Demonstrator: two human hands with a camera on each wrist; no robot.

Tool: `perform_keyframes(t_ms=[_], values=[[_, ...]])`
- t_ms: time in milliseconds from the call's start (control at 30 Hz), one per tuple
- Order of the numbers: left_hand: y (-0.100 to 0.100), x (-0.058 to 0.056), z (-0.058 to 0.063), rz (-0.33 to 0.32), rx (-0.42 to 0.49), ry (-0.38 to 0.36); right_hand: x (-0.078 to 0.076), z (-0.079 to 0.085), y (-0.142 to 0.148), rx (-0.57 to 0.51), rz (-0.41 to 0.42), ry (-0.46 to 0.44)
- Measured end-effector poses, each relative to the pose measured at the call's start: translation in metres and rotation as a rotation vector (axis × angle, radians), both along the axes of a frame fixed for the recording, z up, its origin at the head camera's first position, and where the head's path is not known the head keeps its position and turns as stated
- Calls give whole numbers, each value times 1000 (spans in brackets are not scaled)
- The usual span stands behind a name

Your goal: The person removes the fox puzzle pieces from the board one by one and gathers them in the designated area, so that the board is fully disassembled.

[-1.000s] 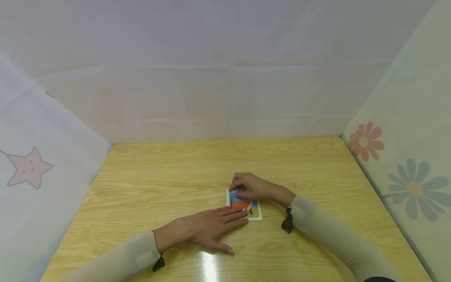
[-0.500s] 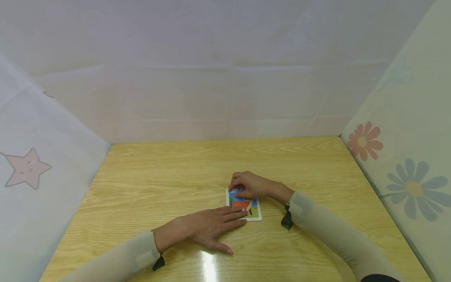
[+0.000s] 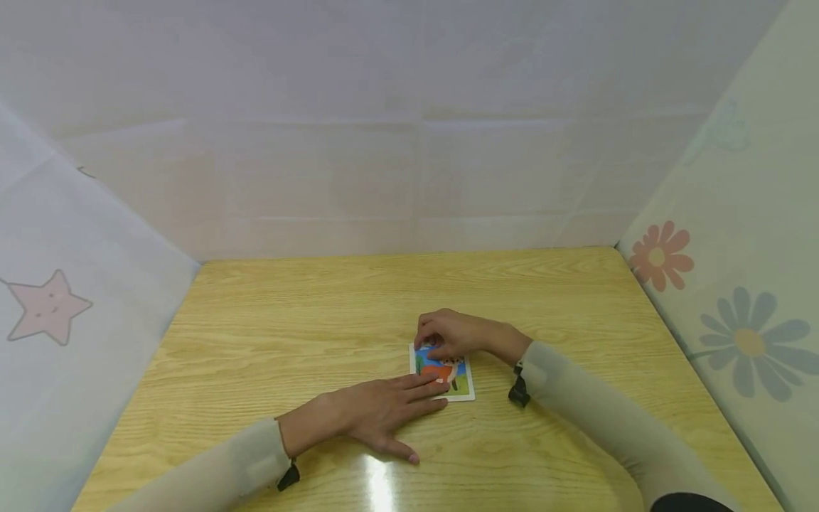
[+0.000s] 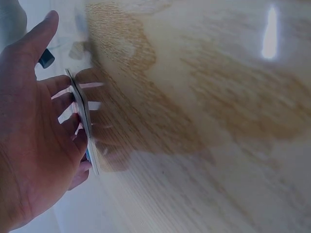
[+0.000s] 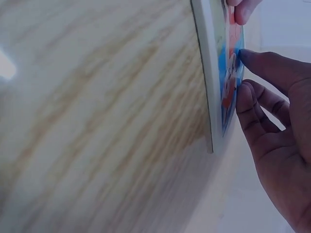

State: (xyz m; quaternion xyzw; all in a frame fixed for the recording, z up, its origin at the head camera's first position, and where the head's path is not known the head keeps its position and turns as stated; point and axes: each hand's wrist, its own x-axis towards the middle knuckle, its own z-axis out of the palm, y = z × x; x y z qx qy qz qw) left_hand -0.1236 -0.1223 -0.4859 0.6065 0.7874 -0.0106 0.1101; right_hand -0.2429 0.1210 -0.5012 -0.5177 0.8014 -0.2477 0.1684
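A small square picture board (image 3: 463,386) with a raised white border lies flat on the wooden table, showing blue, orange and green artwork. My left hand (image 3: 377,412) rests palm down with fingers spread, its fingertips over the board's lower left part. In the left wrist view the left hand (image 4: 43,131) reaches to the thin board (image 4: 83,109) edge-on. The right hand (image 3: 453,336) is at the board's upper edge, thumb and fingers bent. In the right wrist view, the fingertips of the right hand (image 5: 277,107) touch the picture (image 5: 228,82), thumb apart from the fingers; whether they pinch anything is unclear.
The yellow wooden table (image 3: 288,306) extends around the board. White cloth walls stand at the back (image 3: 384,185), left and right; the side ones carry a printed star (image 3: 51,307) and flowers (image 3: 745,341). Each wrist wears a black strap (image 3: 520,390).
The right hand and forearm have shifted very slightly up and left. The left hand stays nearly still on the board, and the board has not visibly moved.
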Motion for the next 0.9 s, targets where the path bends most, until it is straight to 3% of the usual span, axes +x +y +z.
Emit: perform_keyframes(t_ms=[333,900], values=[[0,-1,0,-12,7,19,-3,3,-4,36,10,-30],[4,0,0,6,-8,26,-3,1,-4,-21,1,-64]])
